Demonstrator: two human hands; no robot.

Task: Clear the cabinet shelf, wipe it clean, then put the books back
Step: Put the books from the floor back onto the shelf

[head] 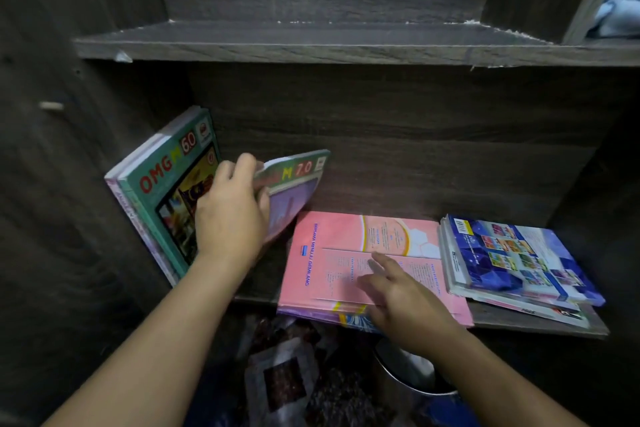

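Left hand grips glossy green book — tilted, flat rectangle.

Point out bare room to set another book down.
The upper shelf is bare. On the lower shelf, only a narrow strip lies free between the leaning OMG 6.0 book and the flat pink book; the left hand, holding the 7.0 book, crosses it. Rightward, the blue book stack crowds the rest.

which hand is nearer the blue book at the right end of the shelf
Right. The right hand is over the pink book, just left of the blue book. The left hand is farther left, gripping the OMG 7.0 book.
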